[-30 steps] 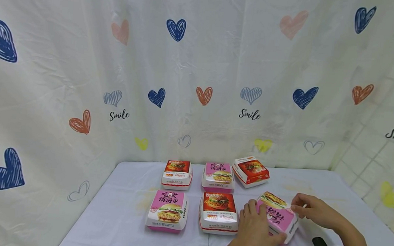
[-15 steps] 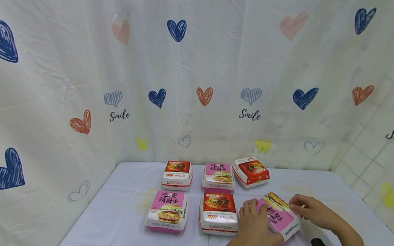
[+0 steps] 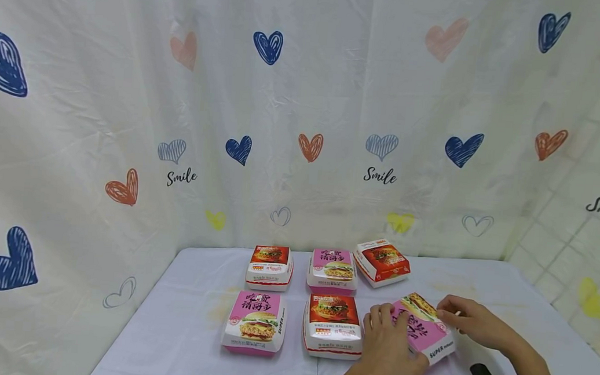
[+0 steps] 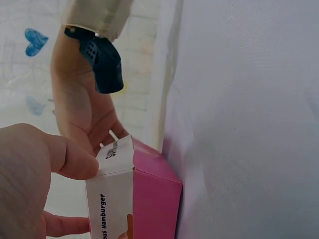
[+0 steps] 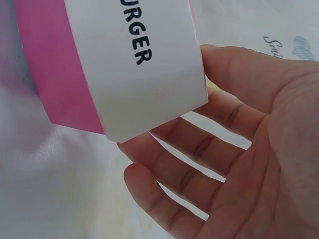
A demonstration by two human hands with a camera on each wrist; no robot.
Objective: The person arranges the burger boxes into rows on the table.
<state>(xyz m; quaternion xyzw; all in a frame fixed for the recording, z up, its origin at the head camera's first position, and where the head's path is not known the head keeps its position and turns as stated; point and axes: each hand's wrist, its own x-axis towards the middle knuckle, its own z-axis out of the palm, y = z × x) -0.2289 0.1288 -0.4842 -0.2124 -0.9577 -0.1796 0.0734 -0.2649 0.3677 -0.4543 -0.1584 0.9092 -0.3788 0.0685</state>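
Observation:
A pink-topped burger box (image 3: 422,330) with a printed hamburger sits turned at an angle on the right of the table. My left hand (image 3: 389,349) grips its left and near sides, thumb toward the front. At the box's far right corner, my right hand (image 3: 470,320) pinches the edge between thumb and fingers. In the left wrist view the box (image 4: 157,199) shows its white side and pink base, with the thumb on an edge. The right wrist view has the fingers under the corner of the white panel (image 5: 144,94) and the thumb on its top edge.
Left of the held box stands a red-topped burger box (image 3: 333,327), then a pink one (image 3: 255,322). Behind are a red box (image 3: 270,268), a pink box (image 3: 332,271) and a tilted red box (image 3: 382,262). A heart-printed curtain (image 3: 337,97) hangs behind the table.
The pink box has turned slightly between both hands, so more of its white lettered side shows. My right hand has shifted a little left; the other boxes stay put.

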